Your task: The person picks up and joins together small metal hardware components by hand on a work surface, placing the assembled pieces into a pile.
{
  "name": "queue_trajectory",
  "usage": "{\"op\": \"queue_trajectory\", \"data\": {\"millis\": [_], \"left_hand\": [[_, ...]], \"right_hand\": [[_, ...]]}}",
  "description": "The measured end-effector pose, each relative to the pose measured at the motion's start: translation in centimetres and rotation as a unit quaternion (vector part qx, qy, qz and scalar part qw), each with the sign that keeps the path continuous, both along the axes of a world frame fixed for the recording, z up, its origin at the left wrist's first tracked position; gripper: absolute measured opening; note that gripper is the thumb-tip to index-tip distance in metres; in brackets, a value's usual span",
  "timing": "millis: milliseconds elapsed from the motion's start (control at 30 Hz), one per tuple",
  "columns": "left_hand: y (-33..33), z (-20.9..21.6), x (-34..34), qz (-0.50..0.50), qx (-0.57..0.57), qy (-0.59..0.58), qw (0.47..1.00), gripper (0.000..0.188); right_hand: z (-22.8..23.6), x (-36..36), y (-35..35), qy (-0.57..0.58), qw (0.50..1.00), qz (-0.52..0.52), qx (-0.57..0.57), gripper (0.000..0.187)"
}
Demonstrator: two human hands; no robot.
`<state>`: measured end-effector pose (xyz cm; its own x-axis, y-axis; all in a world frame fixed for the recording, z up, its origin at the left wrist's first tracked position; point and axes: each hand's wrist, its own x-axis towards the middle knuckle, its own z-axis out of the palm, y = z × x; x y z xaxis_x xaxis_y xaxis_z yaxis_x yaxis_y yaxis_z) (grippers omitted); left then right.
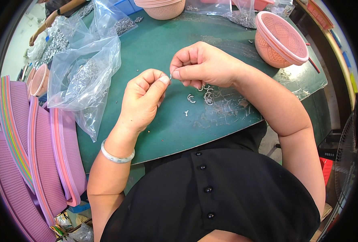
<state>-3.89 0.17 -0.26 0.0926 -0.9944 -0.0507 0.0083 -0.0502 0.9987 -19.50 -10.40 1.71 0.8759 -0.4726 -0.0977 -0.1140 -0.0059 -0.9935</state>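
Over the green table my left hand (141, 100) and my right hand (206, 65) meet fingertip to fingertip. Both are closed in a pinch, thumb against forefinger, on a small pale metal piece (170, 76). Most of that piece is hidden by the fingers, so its exact kind cannot be made out. Just below my right hand lies a small pile of curved silver metal pieces (208, 97). A few more curved pieces (191, 98) lie left of the pile, and a tiny forked silver piece (186, 113) sits nearer to me.
Clear plastic bags (86, 76) of silver parts lie on the left of the green table (158, 135). Purple perforated baskets (45, 157) stand at the left edge. A pink basket (281, 40) is at the right, others at the back. Another person's arm (52, 20) reaches in far left.
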Motion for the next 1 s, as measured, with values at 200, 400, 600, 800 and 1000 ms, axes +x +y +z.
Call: {"op": "queue_trajectory", "data": {"millis": [200, 400, 600, 800, 1000], "left_hand": [[-0.1, -0.1, 0.0, -0.001, 0.006, 0.014, 1.0, 0.01], [-0.2, -0.1, -0.2, 0.018, 0.018, 0.045, 0.999, 0.011], [-0.4, -0.2, 0.7, 0.005, 0.061, 0.197, 0.979, 0.008], [-0.5, -0.2, 0.8, -0.021, 0.098, 0.272, 0.957, 0.009], [-0.5, -0.6, 0.8, -0.057, 0.102, 0.284, 0.952, 0.011]], "right_hand": [[-0.1, 0.0, 0.0, -0.001, 1.0, -0.001, -0.01, 0.011], [0.0, 0.0, 0.1, -0.004, 1.0, 0.002, -0.029, 0.011], [-0.6, 0.3, -0.1, -0.017, 1.0, -0.025, -0.003, 0.013], [-0.9, 0.4, -0.5, -0.04, 0.998, -0.029, 0.042, 0.013], [-1.1, 0.5, -0.6, -0.068, 0.996, -0.047, 0.031, 0.016]]}}
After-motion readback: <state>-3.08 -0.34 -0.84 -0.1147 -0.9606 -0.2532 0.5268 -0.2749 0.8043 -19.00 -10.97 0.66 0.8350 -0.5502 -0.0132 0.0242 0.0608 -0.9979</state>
